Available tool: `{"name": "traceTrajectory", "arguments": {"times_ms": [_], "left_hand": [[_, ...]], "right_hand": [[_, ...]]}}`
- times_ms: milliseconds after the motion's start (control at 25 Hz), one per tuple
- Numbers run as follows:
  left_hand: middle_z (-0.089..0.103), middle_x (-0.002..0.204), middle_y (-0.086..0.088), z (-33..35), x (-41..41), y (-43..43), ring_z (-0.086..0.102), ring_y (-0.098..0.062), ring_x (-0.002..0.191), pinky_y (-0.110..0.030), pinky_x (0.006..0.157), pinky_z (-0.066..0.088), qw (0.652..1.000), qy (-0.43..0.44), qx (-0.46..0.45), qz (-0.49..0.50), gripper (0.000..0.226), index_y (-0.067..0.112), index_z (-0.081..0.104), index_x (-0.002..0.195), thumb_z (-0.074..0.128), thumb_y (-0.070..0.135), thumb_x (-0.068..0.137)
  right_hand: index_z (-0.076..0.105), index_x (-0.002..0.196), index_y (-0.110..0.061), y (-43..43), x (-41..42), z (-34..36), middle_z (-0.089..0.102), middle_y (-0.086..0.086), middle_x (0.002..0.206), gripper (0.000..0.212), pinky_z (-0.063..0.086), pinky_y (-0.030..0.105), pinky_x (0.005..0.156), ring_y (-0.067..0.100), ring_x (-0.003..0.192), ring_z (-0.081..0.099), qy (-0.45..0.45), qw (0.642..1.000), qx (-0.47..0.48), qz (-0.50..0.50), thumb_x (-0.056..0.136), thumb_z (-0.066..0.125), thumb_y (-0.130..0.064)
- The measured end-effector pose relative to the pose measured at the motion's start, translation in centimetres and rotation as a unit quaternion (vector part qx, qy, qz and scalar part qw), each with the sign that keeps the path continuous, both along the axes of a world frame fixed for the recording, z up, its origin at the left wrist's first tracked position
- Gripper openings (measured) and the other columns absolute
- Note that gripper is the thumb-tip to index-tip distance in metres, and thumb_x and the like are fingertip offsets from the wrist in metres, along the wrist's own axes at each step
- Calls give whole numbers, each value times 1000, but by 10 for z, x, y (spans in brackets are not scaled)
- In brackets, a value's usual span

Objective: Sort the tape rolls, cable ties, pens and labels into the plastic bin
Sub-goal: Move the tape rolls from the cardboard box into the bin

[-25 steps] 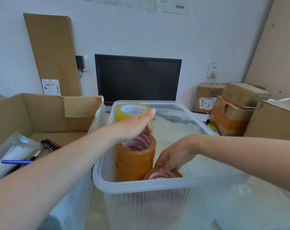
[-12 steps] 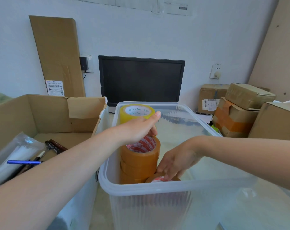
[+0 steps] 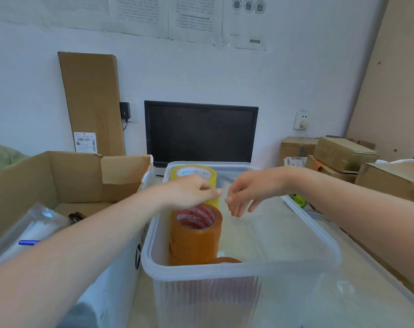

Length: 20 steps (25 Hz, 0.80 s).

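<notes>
Records right hand (image 3: 246, 192) up off the low tape roll (image 3: 225, 259) at the near wall of the plastic bin (image 3: 225, 272), now above the bin, fingers slack and apart, holding nothing. Finds left hand (image 3: 189, 192) curled against yellow tape roll (image 3: 193, 172) at far-left corner; cannot tell whether gripping. Notes orange tape stack (image 3: 196, 235) just in front. Sees cable-tie bag (image 3: 33, 229) and blue pen (image 3: 28, 242) in cardboard box (image 3: 66, 178) to the left.

1 wide-angle camera on your head looks forward and down, close over the plastic bin (image 3: 225, 272); your left hand (image 3: 189, 194) and right hand (image 3: 251, 189) reach in from the bottom corners, the monitor (image 3: 199, 133) and wall (image 3: 201, 72) facing you beyond.
</notes>
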<state>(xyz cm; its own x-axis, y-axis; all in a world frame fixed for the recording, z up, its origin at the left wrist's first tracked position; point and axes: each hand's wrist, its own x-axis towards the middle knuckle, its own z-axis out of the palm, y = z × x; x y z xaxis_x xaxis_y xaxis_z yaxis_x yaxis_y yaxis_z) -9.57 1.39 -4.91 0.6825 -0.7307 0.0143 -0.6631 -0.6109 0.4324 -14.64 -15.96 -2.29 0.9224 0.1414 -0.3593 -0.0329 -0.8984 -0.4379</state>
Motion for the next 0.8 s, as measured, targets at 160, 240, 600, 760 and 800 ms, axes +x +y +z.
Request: {"name": "traceTrajectory", "arguments": {"times_ms": [160, 240, 600, 760, 800], "left_hand": [[66, 105, -4, 33, 7, 35, 62, -18, 101, -37, 92, 48, 999, -33, -24, 14, 41, 10, 64, 106, 42, 43, 95], [66, 107, -1, 45, 10, 61, 62, -11, 100, -35, 94, 49, 999, -39, -2, 23, 35, 16, 63, 107, 42, 42, 95], [64, 93, 12, 32, 21, 190, 63, -4, 89, -27, 88, 47, 979, 9, 162, 121, 32, 22, 58, 114, 47, 43, 93], [68, 105, -1, 1, 35, 232, 62, -15, 95, -32, 92, 44, 959, 57, 230, 156, 36, 19, 59, 116, 51, 43, 90], [67, 102, -2, -8, 38, 241, 60, -16, 92, -31, 90, 44, 956, 66, 238, 161, 37, 18, 59, 116, 53, 43, 90]], "right_hand": [[65, 96, -13, 18, 1, 32, 71, 0, 97, 30, 55, 24, 85, 10, 94, 69, -110, 993, 18, 25, 95, 48, -37], [66, 96, -12, 38, 8, 39, 71, 1, 97, 30, 55, 24, 85, 10, 92, 69, -135, 989, 19, 50, 95, 49, -37], [60, 107, -21, 174, 51, 24, 66, -5, 96, 20, 52, 14, 75, 2, 86, 65, -132, 973, -21, 187, 96, 49, -33], [58, 105, -20, 223, 70, 2, 59, -12, 82, 16, 47, 15, 69, -2, 73, 58, -77, 964, -60, 248, 95, 51, -30], [57, 102, -20, 236, 76, -5, 58, -14, 79, 13, 47, 16, 68, -2, 71, 57, -64, 960, -70, 263, 95, 51, -29]]}}
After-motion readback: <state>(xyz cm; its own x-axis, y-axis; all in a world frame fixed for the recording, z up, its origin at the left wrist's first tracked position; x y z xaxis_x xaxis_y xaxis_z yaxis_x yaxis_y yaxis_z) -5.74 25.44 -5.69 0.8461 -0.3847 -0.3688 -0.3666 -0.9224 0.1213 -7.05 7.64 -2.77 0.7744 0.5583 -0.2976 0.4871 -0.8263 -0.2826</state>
